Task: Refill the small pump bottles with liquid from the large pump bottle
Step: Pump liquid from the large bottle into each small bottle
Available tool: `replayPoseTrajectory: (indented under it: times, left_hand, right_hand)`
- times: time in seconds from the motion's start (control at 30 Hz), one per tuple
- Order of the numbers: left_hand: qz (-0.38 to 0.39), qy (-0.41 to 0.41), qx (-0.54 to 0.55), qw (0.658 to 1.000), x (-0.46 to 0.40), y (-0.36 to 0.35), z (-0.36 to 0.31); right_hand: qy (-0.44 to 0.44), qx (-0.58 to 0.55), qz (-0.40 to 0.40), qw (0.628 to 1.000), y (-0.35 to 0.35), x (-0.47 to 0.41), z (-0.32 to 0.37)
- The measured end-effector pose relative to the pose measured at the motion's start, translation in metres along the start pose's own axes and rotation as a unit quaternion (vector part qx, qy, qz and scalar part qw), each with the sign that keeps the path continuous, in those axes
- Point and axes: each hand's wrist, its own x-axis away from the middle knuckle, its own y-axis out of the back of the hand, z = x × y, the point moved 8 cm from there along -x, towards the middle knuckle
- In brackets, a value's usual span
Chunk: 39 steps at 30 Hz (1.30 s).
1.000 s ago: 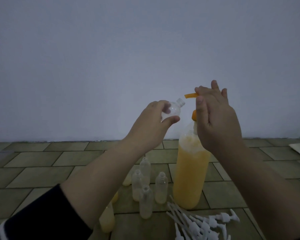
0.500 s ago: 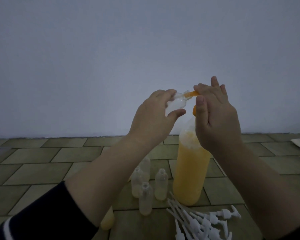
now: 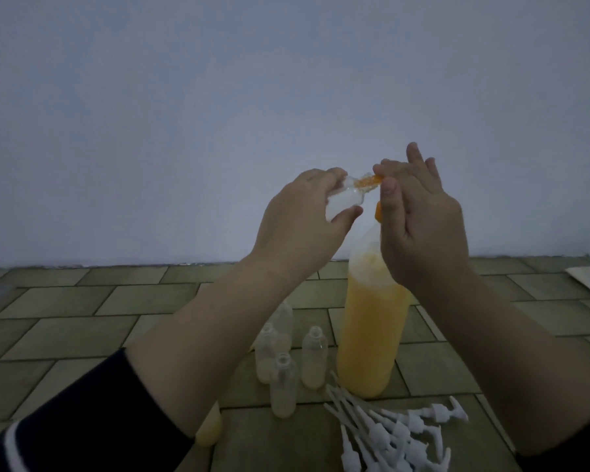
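Note:
A tall large bottle (image 3: 372,338) of yellow-orange liquid stands on the tiled floor, with an orange pump head on top. My right hand (image 3: 419,226) rests flat on that pump head, fingers stretched out. My left hand (image 3: 304,223) grips a small clear bottle (image 3: 108,199), tilted so its open neck sits over the orange spout (image 3: 470,181). Orange liquid shows inside the neck.
Several small clear bottles (image 3: 283,386) without caps stand left of the large bottle, some with a little pale liquid. One yellow-filled small bottle (image 3: 210,429) peeks out under my left forearm. A heap of white pump tops (image 3: 395,434) lies in front. A wall rises close behind.
My left hand has brought the small bottle rightwards and up until its neck slid over the orange spout. Orange liquid now appears in the neck. My right hand stays on the pump head.

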Motion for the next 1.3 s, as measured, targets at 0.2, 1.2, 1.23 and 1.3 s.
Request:
replayPoseTrajectory:
  times: [0.2, 1.2, 1.23, 1.3]
  left_hand:
    - [0.015, 0.004, -0.006, 1.000, 0.001, 0.001, -0.001]
    - [0.022, -0.002, -0.015, 1.000, -0.004, 0.010, -0.014]
    - [0.018, -0.005, -0.018, 1.000, -0.004, 0.009, -0.015]
    - [0.010, -0.011, -0.026, 1.000, -0.001, 0.004, -0.014]
  right_hand:
    - [0.012, -0.005, 0.026, 1.000, 0.001, -0.005, 0.001]
    - [0.011, -0.006, -0.002, 1.000, 0.013, -0.005, 0.007]
    - [0.004, -0.016, -0.020, 1.000, 0.013, -0.004, 0.005]
    - [-0.012, -0.042, -0.052, 0.998, 0.009, 0.002, 0.000]
